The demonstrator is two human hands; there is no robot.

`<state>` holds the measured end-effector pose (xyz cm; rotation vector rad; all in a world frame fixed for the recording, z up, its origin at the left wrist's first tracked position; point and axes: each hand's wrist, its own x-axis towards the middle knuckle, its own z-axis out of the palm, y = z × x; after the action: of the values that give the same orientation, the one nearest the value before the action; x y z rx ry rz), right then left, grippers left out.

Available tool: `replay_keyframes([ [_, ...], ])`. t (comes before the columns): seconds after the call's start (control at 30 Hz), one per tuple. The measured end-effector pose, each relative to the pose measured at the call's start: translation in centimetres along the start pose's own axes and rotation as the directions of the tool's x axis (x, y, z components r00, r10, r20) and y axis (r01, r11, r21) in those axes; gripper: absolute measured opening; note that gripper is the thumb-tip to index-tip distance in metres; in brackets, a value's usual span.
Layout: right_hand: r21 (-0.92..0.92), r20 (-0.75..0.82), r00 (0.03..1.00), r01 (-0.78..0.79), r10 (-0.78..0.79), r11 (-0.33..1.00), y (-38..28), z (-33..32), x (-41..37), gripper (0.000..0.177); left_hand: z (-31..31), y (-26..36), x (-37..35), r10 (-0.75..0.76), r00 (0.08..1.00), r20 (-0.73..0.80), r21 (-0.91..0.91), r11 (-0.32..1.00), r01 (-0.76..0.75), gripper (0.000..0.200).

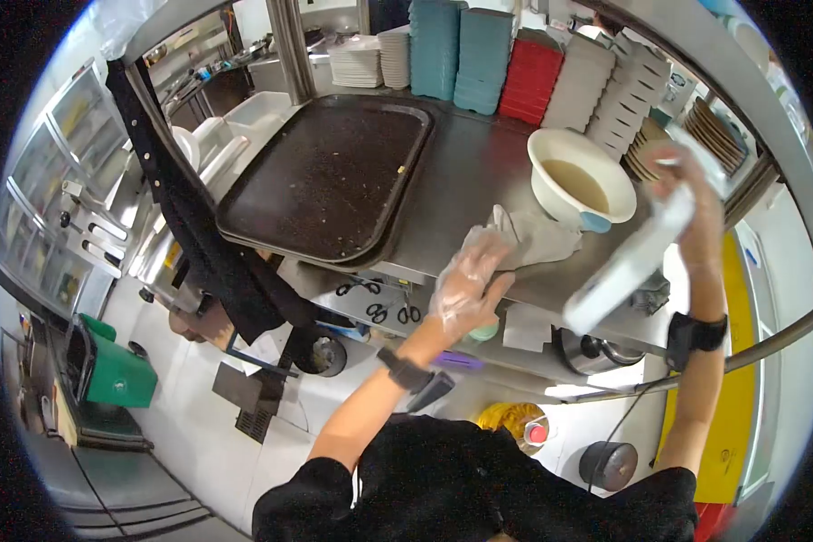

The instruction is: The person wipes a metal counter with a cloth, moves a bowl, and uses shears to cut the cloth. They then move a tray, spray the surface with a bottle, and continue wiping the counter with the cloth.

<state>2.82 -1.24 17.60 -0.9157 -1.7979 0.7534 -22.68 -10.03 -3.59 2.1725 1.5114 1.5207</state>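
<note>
My left hand (474,280), in a clear plastic glove, reaches over the near edge of the steel counter (479,167). Its thumb is spread from the fingers, whose tips are right by a crumpled off-white cloth (546,239). My right hand (691,194) is raised at the right and smeared by motion. Its fingers are around a long white object (628,266) that slants down toward the counter's edge; its kind is too blurred to make out. Between the hands and farther back stands a cream bowl (545,181) of cloudy liquid, with a blue patch on its rim.
A dark tray (325,172) with crumbs covers the counter's left. Stacked teal containers (483,63), red containers (530,77) and grey ones line the back. Scissors (379,312) hang below the edge. An oil jug (515,425) and a green bin (122,370) stand on the floor.
</note>
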Motion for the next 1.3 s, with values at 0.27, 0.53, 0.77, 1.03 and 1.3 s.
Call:
replay_keyframes([
  [0.27, 0.626, 0.257, 0.914, -0.405, 0.315, 0.666, 6.0, 16.4, 6.3, 0.028, -11.9, -1.9, -7.0, -0.153, 0.987, -0.042, -0.003, 0.988, 0.153, 0.032],
  [0.53, 0.598, 0.215, 0.873, -0.473, 0.439, 0.648, 9.9, 21.8, 12.1, 0.031, -20.2, -6.1, -13.3, -0.301, 0.946, -0.121, -0.005, 0.953, 0.302, 0.024],
  [0.77, 0.615, 0.215, 0.789, -0.568, 0.576, 0.548, 11.5, 22.8, 13.7, 0.025, -23.2, -8.1, -16.3, -0.448, 0.863, -0.232, -0.077, 0.893, 0.443, 0.029],
  [1.03, 0.580, 0.173, 0.827, -0.525, 0.535, 0.623, 11.5, 22.7, 15.5, 0.024, -24.2, -9.0, -17.1, -0.509, 0.826, -0.242, -0.101, 0.860, 0.500, 0.023],
  [1.3, 0.585, 0.148, 0.885, -0.439, 0.443, 0.682, 10.5, 22.7, 14.9, 0.033, -24.8, -9.8, -15.9, -0.644, 0.739, -0.197, -0.164, 0.765, 0.622, 0.035],
])
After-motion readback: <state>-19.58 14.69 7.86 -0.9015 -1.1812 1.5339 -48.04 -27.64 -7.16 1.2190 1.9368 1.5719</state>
